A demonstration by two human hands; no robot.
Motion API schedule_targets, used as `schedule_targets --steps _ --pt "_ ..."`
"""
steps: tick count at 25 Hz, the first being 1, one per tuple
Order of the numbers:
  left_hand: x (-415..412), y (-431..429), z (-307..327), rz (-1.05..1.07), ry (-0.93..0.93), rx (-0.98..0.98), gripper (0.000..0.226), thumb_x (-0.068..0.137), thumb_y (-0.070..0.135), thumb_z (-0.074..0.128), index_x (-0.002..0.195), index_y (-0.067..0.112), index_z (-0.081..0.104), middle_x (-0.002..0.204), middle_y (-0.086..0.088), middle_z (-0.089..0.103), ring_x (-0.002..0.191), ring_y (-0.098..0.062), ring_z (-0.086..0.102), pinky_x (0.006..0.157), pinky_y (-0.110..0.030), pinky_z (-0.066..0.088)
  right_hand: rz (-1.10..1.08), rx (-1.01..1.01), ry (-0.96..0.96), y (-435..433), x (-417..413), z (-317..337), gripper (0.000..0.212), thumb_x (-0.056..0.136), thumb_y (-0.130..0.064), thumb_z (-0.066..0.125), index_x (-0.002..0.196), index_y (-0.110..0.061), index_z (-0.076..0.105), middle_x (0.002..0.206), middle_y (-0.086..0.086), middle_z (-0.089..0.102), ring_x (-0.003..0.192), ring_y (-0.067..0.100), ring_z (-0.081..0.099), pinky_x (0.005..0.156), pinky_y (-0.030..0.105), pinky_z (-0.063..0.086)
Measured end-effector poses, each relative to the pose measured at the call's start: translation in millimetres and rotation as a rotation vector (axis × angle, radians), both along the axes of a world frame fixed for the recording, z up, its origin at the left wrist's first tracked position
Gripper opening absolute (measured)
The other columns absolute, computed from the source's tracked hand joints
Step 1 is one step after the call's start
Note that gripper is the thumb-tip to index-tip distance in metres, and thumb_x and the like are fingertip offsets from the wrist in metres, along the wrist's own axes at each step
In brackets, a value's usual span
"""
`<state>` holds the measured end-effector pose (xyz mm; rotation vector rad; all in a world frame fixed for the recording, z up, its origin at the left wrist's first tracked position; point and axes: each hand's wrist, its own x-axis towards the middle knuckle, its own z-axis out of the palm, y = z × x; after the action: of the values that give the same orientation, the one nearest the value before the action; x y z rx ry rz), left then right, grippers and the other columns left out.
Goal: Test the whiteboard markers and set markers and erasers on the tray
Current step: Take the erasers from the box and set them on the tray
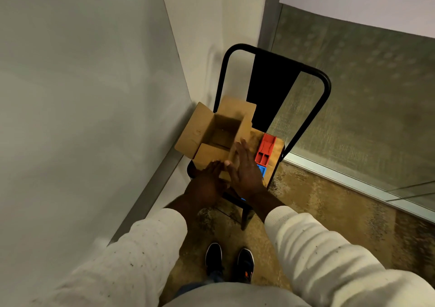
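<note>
An open cardboard box [219, 130] with its flaps spread stands on the seat of a black metal chair [324, 88]. I see nothing inside the box from here. My left hand [209, 179] rests against the near flap with fingers extended. My right hand [244, 165] lies flat with straight fingers on the box's right flap. A red plastic eraser [266, 150] lies on the seat right of the box. Just below it, a blue eraser [261, 170] is partly hidden by my right hand. No markers are visible.
The whiteboard [82, 95] fills the left side, with its grey tray rail [150, 189] running along the bottom edge. A frosted glass wall [364, 95] stands to the right. Carpet floor and my two shoes [229, 262] are below.
</note>
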<state>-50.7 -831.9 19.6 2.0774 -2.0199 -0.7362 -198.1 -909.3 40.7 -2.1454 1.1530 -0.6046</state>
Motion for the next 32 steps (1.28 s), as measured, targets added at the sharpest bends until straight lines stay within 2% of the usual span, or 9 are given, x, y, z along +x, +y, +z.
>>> schedule_targets --steps 2,5,9,14,18,22,25,28,32 --pt "5 6 0 0.05 -0.018 -0.074 0.063 0.089 0.056 0.028 0.129 0.019 0.061 0.152 -0.007 0.038 0.142 -0.026 0.032 0.106 -0.044 0.042 0.071 0.032 0.105 -2 5 -8 0.071 0.098 -0.06 0.022 0.152 -0.014 0.025 0.153 0.011 0.038 0.141 0.026 0.036 0.12 0.041 0.019" --pt "14 13 3 0.19 -0.091 -0.178 0.051 0.089 0.047 0.036 0.12 0.016 0.062 0.13 -0.005 0.057 0.115 -0.027 0.056 0.094 -0.04 0.048 0.118 0.023 0.292 -5 5 -26 0.077 0.094 -0.067 0.007 0.151 -0.018 0.025 0.15 0.009 0.042 0.14 0.025 0.037 0.121 0.048 0.008" --pt "11 8 9 0.162 -0.174 -0.388 0.029 0.088 0.034 0.054 0.107 0.012 0.061 0.109 -0.006 0.06 0.096 -0.025 0.058 0.082 -0.038 0.047 0.114 -0.026 0.276 -9 0 -33 0.066 0.098 -0.062 0.022 0.148 -0.02 0.032 0.15 0.006 0.043 0.14 0.023 0.036 0.12 0.047 0.013" --pt "-14 -10 15 0.126 -0.149 -0.4 0.048 0.089 0.041 0.051 0.125 0.011 0.057 0.132 -0.01 0.056 0.123 -0.026 0.05 0.099 -0.041 0.042 0.057 -0.07 0.293 -20 -24 -30 0.071 0.095 -0.063 0.026 0.151 -0.02 0.031 0.16 0.003 0.027 0.147 0.021 0.025 0.119 0.051 0.014" --pt "-40 -26 16 0.04 -0.125 -0.283 0.06 0.096 0.047 0.038 0.143 0.012 0.041 0.153 -0.01 0.037 0.144 -0.025 0.028 0.119 -0.044 0.022 0.017 -0.063 0.346 -30 -56 -27 0.071 0.095 -0.064 0.03 0.154 -0.025 0.024 0.163 -0.001 0.015 0.149 0.018 0.016 0.12 0.051 0.011" --pt "-72 -35 15 0.049 -0.053 -0.251 0.072 0.096 0.049 0.044 0.154 0.013 0.02 0.162 -0.005 0.015 0.15 -0.018 0.008 0.121 -0.035 0.008 0.01 -0.062 0.422 -42 -86 -26 0.073 0.095 -0.068 0.022 0.156 -0.031 0.01 0.165 -0.004 0.004 0.151 0.017 0.006 0.12 0.052 0.006" --pt "-91 -34 8 0.029 0.034 -0.22 0.084 0.094 0.053 0.049 0.156 0.013 0.008 0.164 -0.003 0.003 0.15 -0.015 -0.001 0.122 -0.034 0.009 -0.001 -0.044 0.47 -48 -102 -29 0.076 0.093 -0.071 0.02 0.156 -0.031 0.005 0.165 -0.004 -0.001 0.151 0.016 -0.001 0.121 0.051 0.0" --pt "-109 -30 -2 0.039 0.067 -0.212 0.089 0.092 0.056 0.051 0.155 0.011 0.009 0.163 -0.005 0.006 0.15 -0.017 0.004 0.122 -0.038 0.015 0.005 -0.022 0.503 -52 -116 -36 0.077 0.093 -0.071 0.022 0.156 -0.032 0.001 0.164 -0.004 -0.008 0.151 0.016 -0.005 0.12 0.052 -0.003" --pt "-128 -26 -20 0.122 0.079 -0.124 0.093 0.086 0.069 0.034 0.155 0.011 0.008 0.163 -0.007 0.008 0.15 -0.022 0.009 0.12 -0.041 0.02 0.033 -0.017 0.534 -62 -130 -47 0.076 0.094 -0.069 0.022 0.156 -0.031 0.004 0.164 -0.003 -0.007 0.151 0.018 -0.004 0.12 0.053 -0.002"
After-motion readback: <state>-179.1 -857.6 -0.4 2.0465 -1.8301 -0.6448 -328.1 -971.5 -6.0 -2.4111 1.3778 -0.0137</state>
